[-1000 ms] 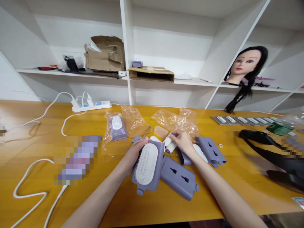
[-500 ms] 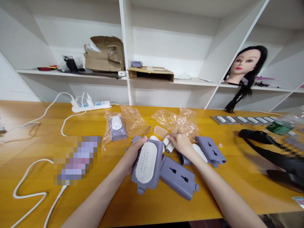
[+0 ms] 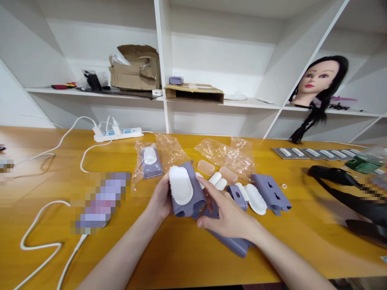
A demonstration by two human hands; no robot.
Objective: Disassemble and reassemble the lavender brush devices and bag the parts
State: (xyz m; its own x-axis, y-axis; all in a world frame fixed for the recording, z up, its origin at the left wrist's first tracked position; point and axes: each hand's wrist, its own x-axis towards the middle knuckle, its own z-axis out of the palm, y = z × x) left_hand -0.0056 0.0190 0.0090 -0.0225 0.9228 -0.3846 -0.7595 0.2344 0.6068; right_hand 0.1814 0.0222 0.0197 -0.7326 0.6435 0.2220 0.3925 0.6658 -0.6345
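Observation:
My left hand (image 3: pixel 160 199) grips a purple plastic holder with a white bristle brush (image 3: pixel 184 189) set in it, tilted up above the orange table (image 3: pixel 181 257). My right hand (image 3: pixel 225 215) touches the holder's right side and lower end, thumb under it and fingers half spread. A flat purple plate (image 3: pixel 234 243) lies under my right hand. Behind it lie small white and peach caps (image 3: pixel 219 179), another white brush (image 3: pixel 255 198) and a second purple slotted plate (image 3: pixel 270 192).
Crumpled clear bags (image 3: pixel 225 155) and a bagged brush set (image 3: pixel 148 163) lie behind my hands. A power strip (image 3: pixel 117 134) with white cables sits at the back left, black straps (image 3: pixel 344 185) at the right. Shelves hold cardboard boxes (image 3: pixel 193 92) and a mannequin head (image 3: pixel 320 82).
My left hand raised and tilted the brush holder. My right hand left the small caps and came back to the holder's right side.

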